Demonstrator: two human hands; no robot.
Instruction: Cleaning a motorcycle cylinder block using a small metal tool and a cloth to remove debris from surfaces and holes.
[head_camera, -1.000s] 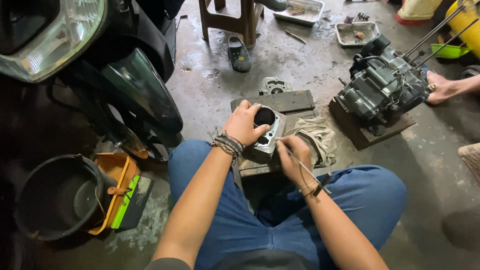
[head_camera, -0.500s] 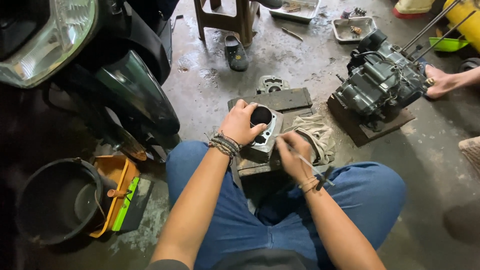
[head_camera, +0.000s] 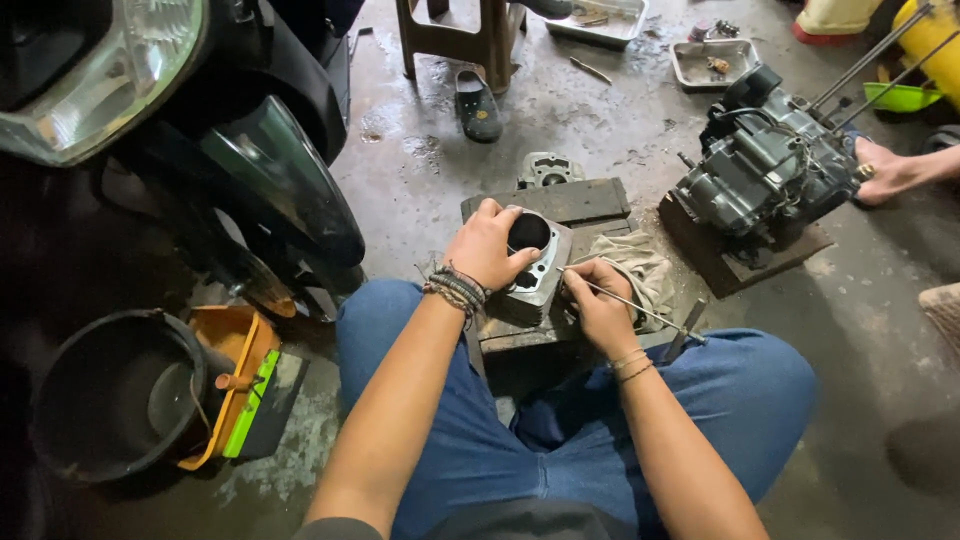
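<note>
A grey metal engine cylinder block (head_camera: 540, 268) with a round black bore rests on a wooden board (head_camera: 575, 200) in front of my knees. My left hand (head_camera: 487, 245) grips its left side and top edge, several bracelets on the wrist. My right hand (head_camera: 598, 300) sits at the block's right side and holds a thin metal rod (head_camera: 640, 310) that slants down to the right. A dirty rag (head_camera: 640, 265) lies just behind my right hand.
A motorcycle engine (head_camera: 765, 165) sits on a wooden block at the right, with another person's bare foot (head_camera: 890, 170) beside it. A scooter's front (head_camera: 150, 110) fills the left. A black bucket (head_camera: 110, 395), orange dustpan (head_camera: 235, 385), metal trays (head_camera: 712, 60) and sandal (head_camera: 478, 105) lie around.
Both hands stay on the cylinder block with only small shifts. My view has drifted slightly, so everything sits a little higher in the picture.
</note>
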